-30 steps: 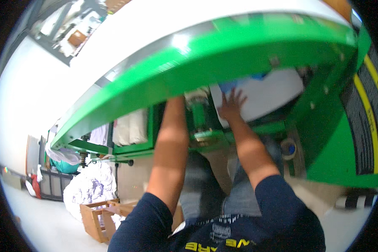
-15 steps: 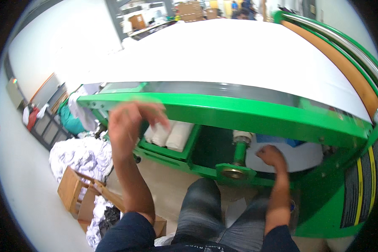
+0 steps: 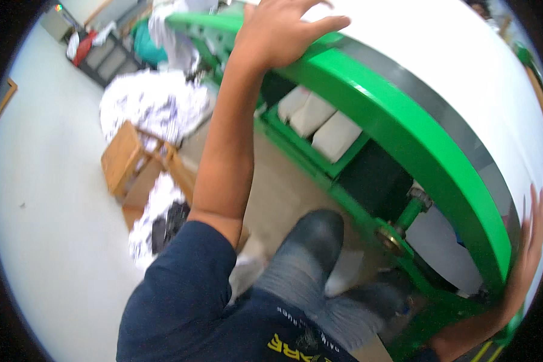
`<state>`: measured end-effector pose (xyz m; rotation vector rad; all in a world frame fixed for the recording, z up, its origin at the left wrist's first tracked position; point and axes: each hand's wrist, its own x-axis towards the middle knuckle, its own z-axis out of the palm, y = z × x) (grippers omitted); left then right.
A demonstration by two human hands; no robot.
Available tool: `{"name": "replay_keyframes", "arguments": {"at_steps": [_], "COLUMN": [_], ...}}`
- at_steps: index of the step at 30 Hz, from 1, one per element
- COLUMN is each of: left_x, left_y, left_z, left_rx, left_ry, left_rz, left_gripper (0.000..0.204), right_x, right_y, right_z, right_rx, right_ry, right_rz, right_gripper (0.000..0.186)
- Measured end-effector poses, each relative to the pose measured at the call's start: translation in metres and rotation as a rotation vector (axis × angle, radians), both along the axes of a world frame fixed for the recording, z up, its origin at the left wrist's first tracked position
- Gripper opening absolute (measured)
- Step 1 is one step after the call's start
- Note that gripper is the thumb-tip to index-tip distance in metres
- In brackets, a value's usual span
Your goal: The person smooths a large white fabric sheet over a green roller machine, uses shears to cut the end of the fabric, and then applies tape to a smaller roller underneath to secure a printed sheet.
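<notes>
A broad white sheet [image 3: 452,54] lies over the top of a green machine frame [image 3: 398,133], with a dark grey strip [image 3: 446,99] along its near edge. At the frame's far left part, my left hand [image 3: 283,30] is open, thumb and fingers spread over the rail and the sheet's edge. Far to the right, my right hand [image 3: 528,238] is open too, its fingers stretched out flat along the sheet near the green rail's end. Neither hand grips anything. Whether the left palm presses on the sheet or hovers just above it, I cannot tell.
Below the rail, off-white rolls [image 3: 336,137] lie in a green tray, beside a round metal shaft end [image 3: 390,240]. To the left are a heap of white cloth [image 3: 154,102], a tipped wooden stool [image 3: 120,160], a black plastic bag [image 3: 170,226] and a teal bundle [image 3: 148,45].
The view has turned to the left and tilted. My left hand has moved onto the rail's far edge, and my right hand has risen from below the rail to the sheet, opening from a curl.
</notes>
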<state>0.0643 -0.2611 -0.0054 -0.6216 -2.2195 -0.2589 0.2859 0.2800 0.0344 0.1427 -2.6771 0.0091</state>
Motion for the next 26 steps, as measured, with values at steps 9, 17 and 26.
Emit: {"name": "replay_keyframes", "arguments": {"at_steps": [9, 17, 26], "left_x": [0.003, 0.163, 0.616], "left_y": [0.026, 0.044, 0.024], "left_z": [-0.010, -0.030, -0.353], "left_rx": [0.661, 1.077, 1.333], "left_ry": [-0.038, -0.072, -1.557], "left_rz": [0.176, 0.413, 1.933], "left_gripper": [0.054, 0.058, 0.143], "right_x": [-0.018, -0.019, -0.016], "right_y": [-0.017, 0.024, 0.009], "right_z": [0.020, 0.012, 0.015], "right_rx": [-0.201, -0.145, -0.171], "right_ry": [-0.301, -0.269, -0.349], "right_rz": [0.119, 0.216, 0.062], "right_gripper": [0.059, 0.083, 0.092]}}
